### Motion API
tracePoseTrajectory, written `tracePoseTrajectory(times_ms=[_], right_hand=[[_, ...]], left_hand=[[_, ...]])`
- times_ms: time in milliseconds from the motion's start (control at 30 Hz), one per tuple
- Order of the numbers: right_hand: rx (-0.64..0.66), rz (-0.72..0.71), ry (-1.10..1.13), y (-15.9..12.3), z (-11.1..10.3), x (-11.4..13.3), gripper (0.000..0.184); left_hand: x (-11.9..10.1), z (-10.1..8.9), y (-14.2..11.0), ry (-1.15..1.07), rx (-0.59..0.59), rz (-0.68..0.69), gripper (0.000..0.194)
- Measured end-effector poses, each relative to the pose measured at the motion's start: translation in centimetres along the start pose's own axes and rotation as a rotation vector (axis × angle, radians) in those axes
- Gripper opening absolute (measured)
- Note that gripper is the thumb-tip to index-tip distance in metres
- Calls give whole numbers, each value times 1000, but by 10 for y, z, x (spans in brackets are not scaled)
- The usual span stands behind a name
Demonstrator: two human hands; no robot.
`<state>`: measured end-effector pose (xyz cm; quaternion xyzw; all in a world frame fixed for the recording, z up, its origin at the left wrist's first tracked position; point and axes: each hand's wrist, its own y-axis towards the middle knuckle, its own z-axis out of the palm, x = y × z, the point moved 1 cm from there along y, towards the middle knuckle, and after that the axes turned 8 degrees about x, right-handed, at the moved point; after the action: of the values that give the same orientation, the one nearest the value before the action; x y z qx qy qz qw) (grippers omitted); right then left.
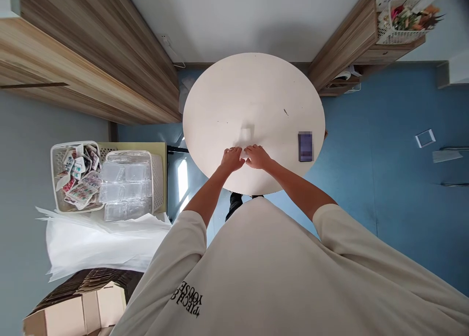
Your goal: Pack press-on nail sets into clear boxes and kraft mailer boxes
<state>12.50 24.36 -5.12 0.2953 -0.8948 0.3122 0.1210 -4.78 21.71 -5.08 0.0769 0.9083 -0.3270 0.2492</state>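
Observation:
My left hand [232,159] and my right hand [257,156] meet side by side on the round white table [227,96], near its front edge. Both have their fingers curled down onto a small pale, see-through item [247,135] that lies on the tabletop just beyond the fingertips. Against the white surface I cannot make out what the item is. A dark phone [305,146] lies flat on the table to the right of my right hand, close to the rim.
On a low stand to my left sit a white basket of clear plastic cases [128,184] and a basket of colourful small packets [75,175]. White sheets [95,243] and a cardboard box [73,311] lie below them. Wooden cabinets flank the table. The floor is blue.

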Motion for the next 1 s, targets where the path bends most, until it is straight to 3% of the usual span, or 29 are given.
tracePoseTrajectory(times_ms=[133, 400, 767, 900, 1000], right_hand=[[59, -13, 28, 0, -4, -2, 28], [158, 12, 78, 14, -11, -10, 28], [-150, 216, 377, 27, 4, -14, 43], [-186, 297, 387, 30, 3, -14, 45], [-208, 347, 379, 32, 3, -15, 50]], left_hand=[[-3, 1, -4, -30, 24, -45, 24], [-6, 4, -5, -185, -5, -193, 22], [-8, 13, 5, -413, -207, -334, 44], [-12, 17, 7, -253, -275, -315, 43], [-11, 22, 3, -9, -274, -189, 42]])
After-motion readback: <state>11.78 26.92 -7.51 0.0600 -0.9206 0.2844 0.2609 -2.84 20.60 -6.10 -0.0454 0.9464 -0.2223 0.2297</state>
